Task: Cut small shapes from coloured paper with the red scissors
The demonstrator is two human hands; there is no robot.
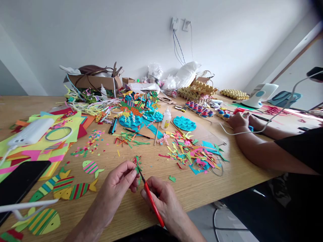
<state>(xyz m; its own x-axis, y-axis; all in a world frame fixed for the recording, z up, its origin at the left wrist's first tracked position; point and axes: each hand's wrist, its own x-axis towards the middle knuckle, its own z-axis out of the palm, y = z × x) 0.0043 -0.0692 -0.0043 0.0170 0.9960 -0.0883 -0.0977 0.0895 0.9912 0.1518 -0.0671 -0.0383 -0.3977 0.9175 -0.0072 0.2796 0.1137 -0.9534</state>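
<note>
My left hand (118, 186) pinches a small green piece of paper (137, 169) between thumb and fingers. Red-handled scissors (152, 201) are gripped in my right hand (164, 201), their blades pointing up and left at the green paper. Beneath and just beyond the blades lie small green and red paper snippets (137, 159). Left of my left hand rests a paper fish (90, 167) with pink stripes and a green tail. More striped paper fish (79, 191) lie farther left, and one yellow-green fish (44, 221) sits near the front edge.
A heap of colored paper scraps (199, 156) spreads to the right. Behind stand a white glue bottle (166, 119) and blue painted egg-carton discs (184, 123). Colored paper sheets (75, 129), a white power bank (32, 132) and a black phone (22, 181) lie left. A co-worker's arms (252, 144) reach in from the right.
</note>
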